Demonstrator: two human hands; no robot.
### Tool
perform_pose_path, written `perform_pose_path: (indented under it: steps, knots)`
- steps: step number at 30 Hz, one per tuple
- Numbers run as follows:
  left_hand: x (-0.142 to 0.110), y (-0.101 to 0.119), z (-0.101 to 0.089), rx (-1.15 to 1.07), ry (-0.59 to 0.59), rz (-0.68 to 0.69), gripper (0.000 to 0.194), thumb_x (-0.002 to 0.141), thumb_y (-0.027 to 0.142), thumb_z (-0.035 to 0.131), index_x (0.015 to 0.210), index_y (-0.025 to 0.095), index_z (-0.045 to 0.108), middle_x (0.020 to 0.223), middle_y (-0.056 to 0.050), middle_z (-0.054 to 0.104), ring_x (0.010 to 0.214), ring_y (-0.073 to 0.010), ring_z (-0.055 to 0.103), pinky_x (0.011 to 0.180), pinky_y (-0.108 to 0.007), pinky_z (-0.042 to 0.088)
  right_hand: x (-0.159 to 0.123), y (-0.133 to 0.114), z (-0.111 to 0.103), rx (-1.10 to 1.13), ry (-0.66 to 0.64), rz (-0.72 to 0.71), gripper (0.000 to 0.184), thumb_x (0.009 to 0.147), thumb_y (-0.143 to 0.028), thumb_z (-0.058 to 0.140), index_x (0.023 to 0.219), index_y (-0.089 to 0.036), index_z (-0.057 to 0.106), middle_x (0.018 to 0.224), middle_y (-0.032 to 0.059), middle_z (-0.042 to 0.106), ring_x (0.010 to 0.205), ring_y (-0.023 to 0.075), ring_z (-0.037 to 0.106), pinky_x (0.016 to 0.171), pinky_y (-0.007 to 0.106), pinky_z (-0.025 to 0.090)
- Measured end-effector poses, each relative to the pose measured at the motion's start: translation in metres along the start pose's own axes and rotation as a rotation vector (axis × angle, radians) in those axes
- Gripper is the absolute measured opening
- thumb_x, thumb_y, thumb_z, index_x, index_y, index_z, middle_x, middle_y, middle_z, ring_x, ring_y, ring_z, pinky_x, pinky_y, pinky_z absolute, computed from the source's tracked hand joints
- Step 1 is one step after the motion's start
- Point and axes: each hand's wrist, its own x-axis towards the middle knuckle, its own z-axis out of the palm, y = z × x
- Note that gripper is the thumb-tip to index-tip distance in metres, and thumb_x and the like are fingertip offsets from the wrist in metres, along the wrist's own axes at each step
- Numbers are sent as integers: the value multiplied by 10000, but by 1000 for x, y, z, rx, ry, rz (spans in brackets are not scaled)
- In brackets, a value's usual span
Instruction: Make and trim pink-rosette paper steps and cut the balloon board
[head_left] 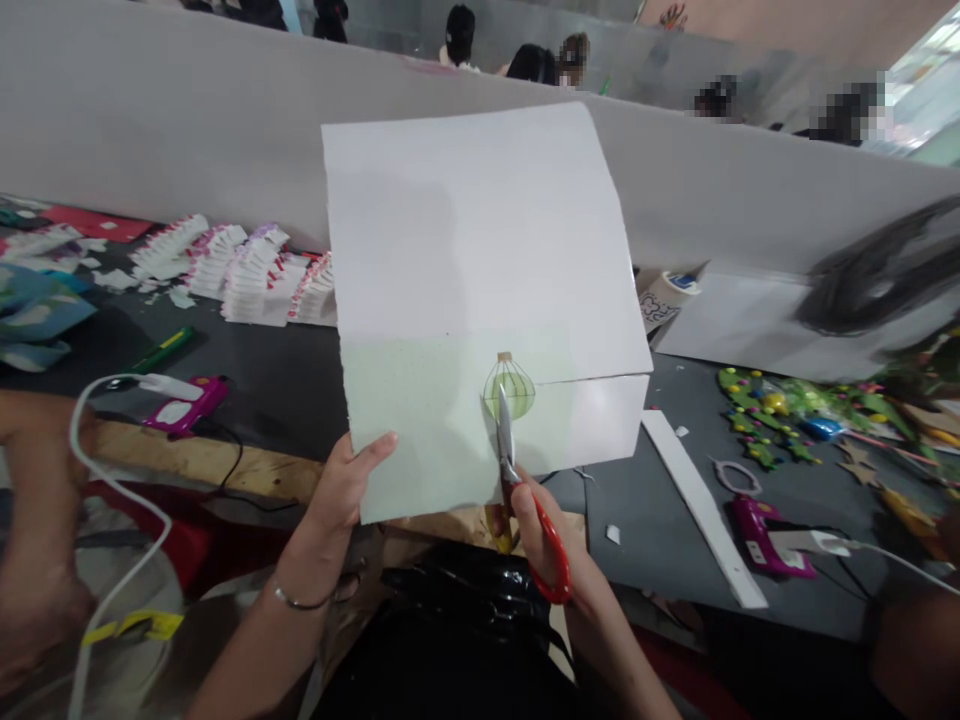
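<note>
My left hand (349, 490) pinches the lower left edge of a large white sheet (465, 240), which looks like thin foam board and has a pale green lower part. My right hand (544, 540) grips a pair of red-handled scissors (506, 440) whose metal blades lie against the sheet from below. The blades reach into a green striped lantern-shaped bauble picture (510, 388) printed or drawn on the sheet. A cut line runs right from the bauble to the sheet's right edge. The sheet hides the table behind it.
Stacks of folded white and red paper (255, 275) stand on the dark table at the left. Pink glue guns (187, 403) lie on both sides, with white cords. A white strip (701, 505) and green decorated cutouts (765, 415) lie right. A co-worker's arm (37, 420) is at far left.
</note>
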Motion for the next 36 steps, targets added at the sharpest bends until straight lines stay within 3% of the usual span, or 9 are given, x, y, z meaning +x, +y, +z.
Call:
perform_pose_path:
  steps: [6, 13, 26, 32, 36]
  knots:
    - [-1, 3, -1, 47, 9, 13, 538, 530, 405, 878, 960, 113, 739, 874, -98, 773, 725, -231, 709, 607, -272, 550, 3, 0, 6, 38, 60, -6, 512, 957, -661, 286, 799, -218, 487, 570, -19, 536, 489, 117, 483, 474, 239, 388]
    - [0, 1, -2, 43, 28, 8, 520, 522, 384, 877, 951, 123, 741, 822, -70, 767, 642, -191, 683, 574, -261, 542, 4, 6, 10, 24, 78, 35, 498, 948, -668, 317, 790, -223, 475, 551, -33, 504, 464, 106, 454, 447, 222, 365]
    - [0, -2, -3, 12, 40, 2, 520, 499, 392, 891, 915, 125, 730, 822, -79, 766, 753, -243, 716, 635, -281, 563, 3, 6, 14, -49, 108, 59, 550, 913, -734, 297, 767, -224, 445, 540, -35, 495, 437, 96, 434, 430, 216, 347]
    - [1, -3, -4, -7, 38, -36, 476, 485, 380, 895, 851, 135, 714, 681, -29, 727, 550, -175, 654, 512, -251, 523, 3, 5, 17, -17, 120, 100, 528, 911, -718, 346, 767, -222, 454, 493, -58, 447, 403, 90, 405, 402, 210, 324]
    - [-1, -3, -5, -22, 37, -40, 471, 482, 378, 900, 832, 132, 704, 660, -27, 717, 553, -177, 653, 538, -259, 532, 2, 3, 19, 21, 126, 140, 497, 922, -682, 382, 759, -219, 458, 500, -60, 437, 409, 83, 388, 404, 207, 307]
